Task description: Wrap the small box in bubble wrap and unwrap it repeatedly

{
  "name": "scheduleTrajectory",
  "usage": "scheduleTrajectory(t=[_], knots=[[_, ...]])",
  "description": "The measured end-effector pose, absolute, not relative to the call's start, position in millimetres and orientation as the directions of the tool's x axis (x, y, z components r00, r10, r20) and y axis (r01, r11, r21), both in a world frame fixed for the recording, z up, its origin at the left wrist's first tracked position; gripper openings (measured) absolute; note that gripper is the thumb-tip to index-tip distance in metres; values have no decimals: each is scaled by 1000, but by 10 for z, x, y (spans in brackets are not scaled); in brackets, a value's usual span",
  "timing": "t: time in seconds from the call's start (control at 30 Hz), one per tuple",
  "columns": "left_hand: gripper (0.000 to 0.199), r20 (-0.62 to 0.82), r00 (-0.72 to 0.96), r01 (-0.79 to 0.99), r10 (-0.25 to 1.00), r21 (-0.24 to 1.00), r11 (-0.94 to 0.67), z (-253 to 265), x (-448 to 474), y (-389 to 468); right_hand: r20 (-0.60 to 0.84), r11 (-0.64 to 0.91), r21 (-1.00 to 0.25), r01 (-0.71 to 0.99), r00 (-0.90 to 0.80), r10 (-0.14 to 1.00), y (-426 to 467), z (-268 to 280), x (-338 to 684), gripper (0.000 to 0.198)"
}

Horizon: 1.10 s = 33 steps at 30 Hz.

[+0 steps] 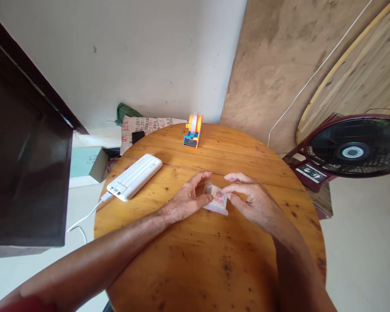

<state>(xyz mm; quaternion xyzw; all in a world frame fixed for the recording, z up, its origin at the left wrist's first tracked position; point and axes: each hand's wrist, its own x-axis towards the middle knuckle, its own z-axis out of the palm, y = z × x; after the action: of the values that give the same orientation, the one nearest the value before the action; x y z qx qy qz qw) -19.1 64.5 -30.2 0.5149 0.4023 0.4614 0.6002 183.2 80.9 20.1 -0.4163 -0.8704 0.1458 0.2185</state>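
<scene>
A small white, partly see-through packet (216,203) with red print lies on the round wooden table between my hands. My left hand (191,197) is at its left side, fingers stretched forward and apart, with the thumb resting at the packet's edge. From the right comes my right hand (251,197), its fingers spread and slightly bent. Its index fingertip is at the packet's right edge; whether it presses on it I cannot tell. Neither hand is wrapped round the packet. What is inside the packet is not clear.
A white power bank (134,177) with a cable lies on the table's left. At the far edge stands an orange and blue tape dispenser (193,132). A dark red fan (354,149) is at the right, a dark screen (26,151) at the left. Behind the table (195,268) is a wall.
</scene>
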Motion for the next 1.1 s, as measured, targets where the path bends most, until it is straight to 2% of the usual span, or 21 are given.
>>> scheduleTrajectory(t=[0.27,0.33,0.5,0.57,0.67,0.8,1.0,1.1], knots=[[61,26,280,-83,960,997,-3,-279,-178,630,226,697,-240,676,-659,717,699,251,1688,28],[62,20,276,-83,961,997,4,-269,-174,628,246,701,-266,661,-657,713,687,272,1663,27],[58,15,300,-122,954,992,23,-286,-167,627,362,614,-560,555,-503,785,696,353,1687,22],[58,2,280,-120,960,992,33,-310,-177,643,380,569,-618,542,-428,820,717,363,1712,18],[55,-13,204,-72,979,997,28,-329,-203,676,329,515,-620,592,-400,856,759,328,1747,16],[47,-30,121,-16,992,999,32,-295,-221,696,189,485,-590,645,-474,860,770,292,1777,16],[43,-63,144,-25,988,997,67,-297,-218,685,120,468,-565,679,-494,861,728,283,1760,29],[45,-15,125,86,992,996,5,-359,-236,677,113,446,-530,721,-460,880,741,235,1730,30]])
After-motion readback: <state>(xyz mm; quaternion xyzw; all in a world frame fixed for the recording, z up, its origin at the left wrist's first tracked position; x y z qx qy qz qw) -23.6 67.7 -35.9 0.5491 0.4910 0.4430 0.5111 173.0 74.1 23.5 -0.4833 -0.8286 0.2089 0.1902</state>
